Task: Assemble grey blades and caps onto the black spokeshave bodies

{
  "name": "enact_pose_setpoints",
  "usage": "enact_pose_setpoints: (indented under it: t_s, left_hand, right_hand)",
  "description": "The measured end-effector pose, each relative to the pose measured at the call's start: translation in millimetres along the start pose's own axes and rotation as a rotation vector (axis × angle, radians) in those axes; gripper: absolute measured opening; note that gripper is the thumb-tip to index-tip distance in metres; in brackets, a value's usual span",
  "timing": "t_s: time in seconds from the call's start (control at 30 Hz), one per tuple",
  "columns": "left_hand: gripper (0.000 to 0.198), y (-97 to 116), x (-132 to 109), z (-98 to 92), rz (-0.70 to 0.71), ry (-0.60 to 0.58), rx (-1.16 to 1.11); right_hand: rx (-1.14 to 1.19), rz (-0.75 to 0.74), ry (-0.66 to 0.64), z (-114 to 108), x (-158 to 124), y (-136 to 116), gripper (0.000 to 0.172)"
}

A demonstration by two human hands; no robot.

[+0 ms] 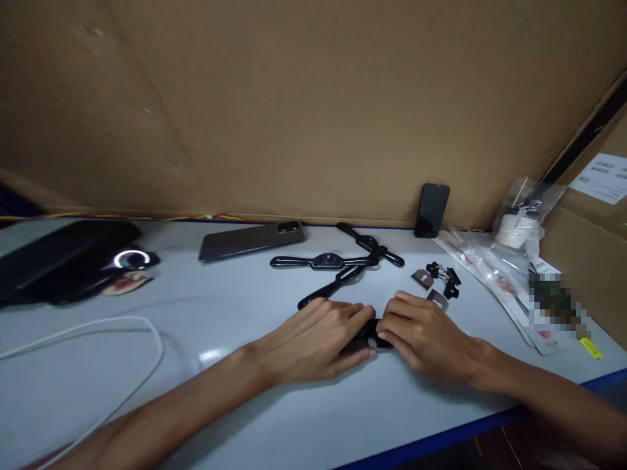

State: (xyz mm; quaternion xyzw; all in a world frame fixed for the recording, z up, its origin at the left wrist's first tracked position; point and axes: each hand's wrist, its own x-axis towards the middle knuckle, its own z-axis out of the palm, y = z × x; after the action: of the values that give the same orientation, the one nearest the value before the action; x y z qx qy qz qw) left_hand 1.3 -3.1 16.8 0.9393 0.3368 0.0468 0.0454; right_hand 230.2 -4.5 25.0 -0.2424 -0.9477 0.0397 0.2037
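Note:
My left hand (326, 336) is closed around a black spokeshave (361, 335), mostly covered by the fingers. Close against it, my right hand (424, 336) pinches a dark piece at the spokeshave's middle; its kind is hidden by the fingertips. A bit of bare metal, perhaps a blade (373, 343), shows between the two hands. Beyond them lie several more black spokeshaves, one level (327, 261), one slanting behind (368, 244) and one slanting in front (337, 284), their ends overlapping. Flat metal blades (422, 279) and small black parts with screws (451, 281) lie just past my right hand.
One phone (249, 241) lies at the back; another phone (432, 210) leans upright against the cardboard wall (313, 117). Clear plastic packs (494, 294) and a bagged white roll (516, 228) are at right, beside a cardboard box (588, 261). A white cable (154, 333) and black objects (83, 254) occupy the left.

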Motion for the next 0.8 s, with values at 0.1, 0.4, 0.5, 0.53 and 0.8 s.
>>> enact_pose_setpoints:
  t_s: [0.1,0.4,0.5,0.53,0.8]
  left_hand:
    - [0.022,0,1,1.0,0.007,0.018,0.014]
    - [0.021,-1,1,2.5,0.013,0.031,-0.019]
    - [0.020,-1,1,1.7,0.003,0.023,-0.018]
    - [0.020,-1,1,1.6,0.001,0.023,-0.019]
    - [0.018,-2,0,1.9,-0.012,0.001,-0.033]
  right_hand:
    - [-0.145,-0.131,-0.016,-1,0,-3,0.027]
    - [-0.154,-0.094,-0.099,1,0,-9,0.020]
    - [0.011,0.108,-0.075,4,1,-12,0.015]
    - [0.085,0.174,-0.064,4,2,-12,0.014]
    - [0.419,0.519,-0.043,7,12,-15,0.019]
